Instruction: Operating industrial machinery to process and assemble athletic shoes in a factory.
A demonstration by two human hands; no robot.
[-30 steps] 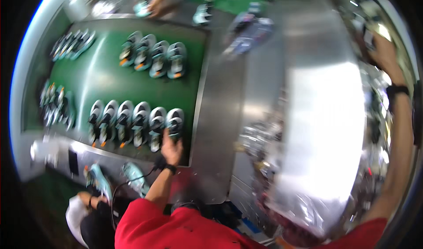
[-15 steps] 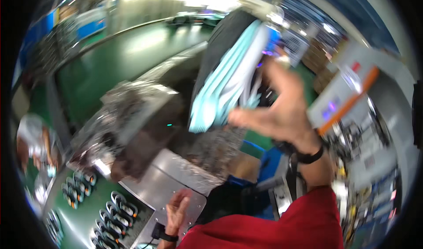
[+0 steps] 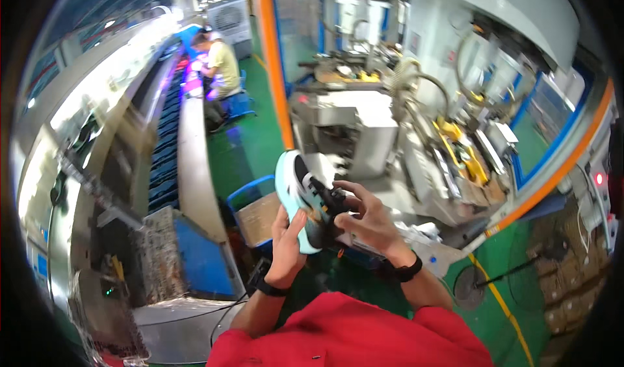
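Observation:
A sports shoe [image 3: 290, 184] with a pale mint and white sole and a dark upper is held in front of my chest, tilted so that part of its sole shows. My left hand [image 3: 286, 245] wraps the lower left of the sole, its thumb along the edge. At the shoe's right side, my right hand [image 3: 370, 223] closes its fingers on the black upper. The exact finger contact there is partly hidden by the dark material. Both wrists wear black bands.
To the left runs a long conveyor line [image 3: 190, 133], with a seated person [image 3: 225, 68] beside it. A blue-framed cart [image 3: 257, 219] stands behind the shoe. Ahead right is a machine with an orange-edged frame [image 3: 513, 215]; a stand fan [image 3: 469, 287] is near my right.
My view has swung right, from the bench and lined-up shoes to the machine. The shoe, earlier raised in my right hand, is now lower, and my left hand has closed on it too.

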